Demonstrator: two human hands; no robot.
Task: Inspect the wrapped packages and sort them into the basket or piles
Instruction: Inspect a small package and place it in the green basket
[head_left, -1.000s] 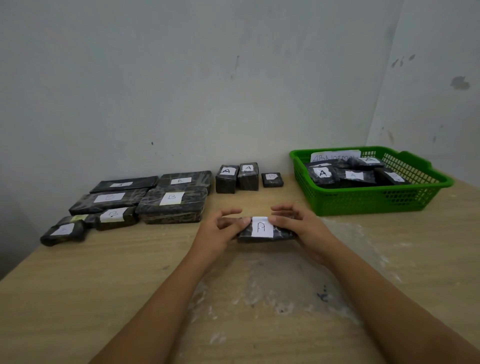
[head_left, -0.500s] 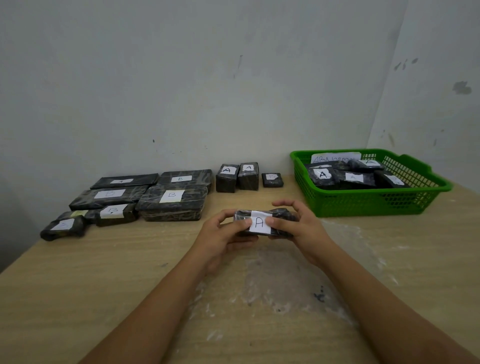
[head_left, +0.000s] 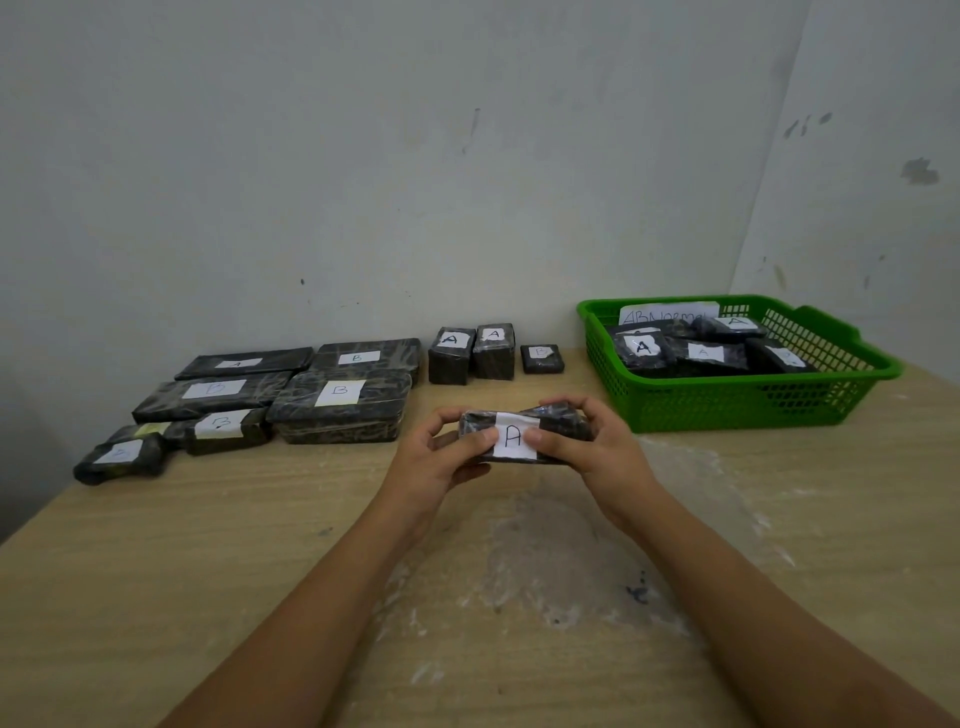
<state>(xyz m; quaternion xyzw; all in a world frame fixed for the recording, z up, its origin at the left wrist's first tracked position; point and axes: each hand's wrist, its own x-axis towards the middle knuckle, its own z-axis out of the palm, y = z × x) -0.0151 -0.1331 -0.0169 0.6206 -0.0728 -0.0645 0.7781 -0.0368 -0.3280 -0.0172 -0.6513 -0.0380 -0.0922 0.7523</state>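
A small black wrapped package with a white label marked A is held above the middle of the table, label tilted toward me. My left hand grips its left end and my right hand grips its right end, thumbs on the front by the label. A green basket at the back right holds several black packages and a paper sign. Two upright A packages and a small flat one stand by the wall. A group of flat black packages, most marked B, lies at the back left.
The wooden table has a whitish smeared patch in front of me. Walls close off the back and right side. The table's left edge runs near the outermost small package.
Both hands have lifted the A package off the table and tilted its label toward me, shifting their hold on its ends.
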